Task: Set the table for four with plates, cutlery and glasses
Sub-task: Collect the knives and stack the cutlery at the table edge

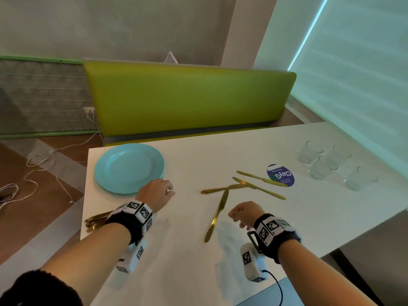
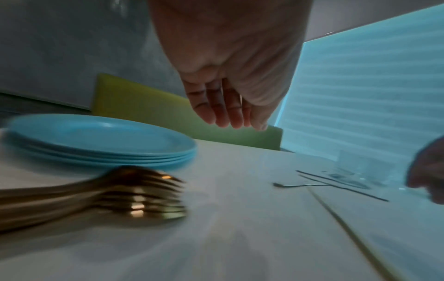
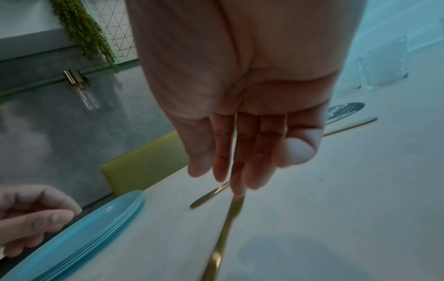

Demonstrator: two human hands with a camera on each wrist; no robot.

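On the smooth white table (image 1: 242, 250) four gold knives (image 1: 217, 214) lie crossed between stacked round turquoise plates (image 1: 129, 167) and four clear ribbed glasses (image 1: 323, 166). Gold forks (image 2: 134, 197) lie beside the plates. The left hand (image 1: 155, 193) and right hand (image 1: 246, 212) hover, fingers loosely curled, holding nothing.

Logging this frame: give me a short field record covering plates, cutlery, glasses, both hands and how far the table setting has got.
plates: blue plates in one stack at the table's far left
knives: four gold knives loose mid-table, two crossing
other cutlery: gold pile at the left edge; type unclear
glasses: four clear glasses grouped far right
sticker: round blue sticker under one knife tip
left hand: left hand beside the stack, holding nothing
right hand: right hand above the table near the closest knife, holding nothing
progress: no place laid yet
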